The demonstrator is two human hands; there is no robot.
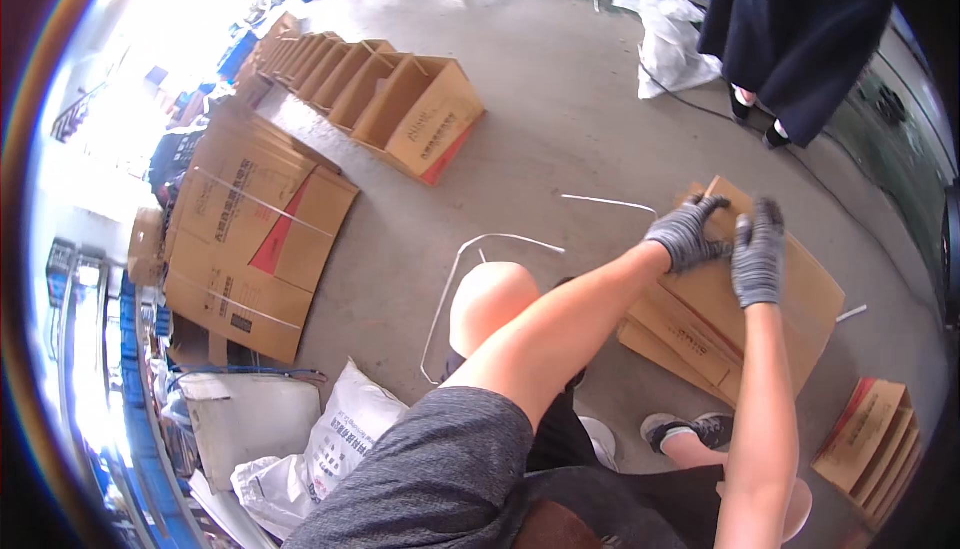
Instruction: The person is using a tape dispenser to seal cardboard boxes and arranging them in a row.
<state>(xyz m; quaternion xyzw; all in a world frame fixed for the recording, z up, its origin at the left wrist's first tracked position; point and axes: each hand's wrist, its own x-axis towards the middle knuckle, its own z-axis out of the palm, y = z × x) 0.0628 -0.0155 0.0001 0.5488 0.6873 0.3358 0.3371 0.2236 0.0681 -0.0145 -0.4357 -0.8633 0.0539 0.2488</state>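
Note:
Both my hands wear grey knitted gloves with dark fingertips. My left hand (pixel 690 234) reaches across to a stack of flat cardboard pieces (pixel 800 294), its fingers and thumb apart at the far part of the top piece. Beside it, my right hand (pixel 758 257) lies along the brown cardboard, fingers stretched out and pointing away from me. A narrow raised flap of cardboard shows beyond and between the hands. Folded layers with dark print (pixel 690 337) lie at the near left of the stack. The fingertips' exact contact with the cardboard cannot be made out.
Formed cardboard boxes (pixel 430 129) stand in a row at the far left. Strapped flat cartons (pixel 255 234) and a white sack (pixel 350 424) are at left. Another divided box (pixel 865 439) stands at right. A white strap (pixel 455 279) lies on the floor; a person (pixel 795 39) stands beyond.

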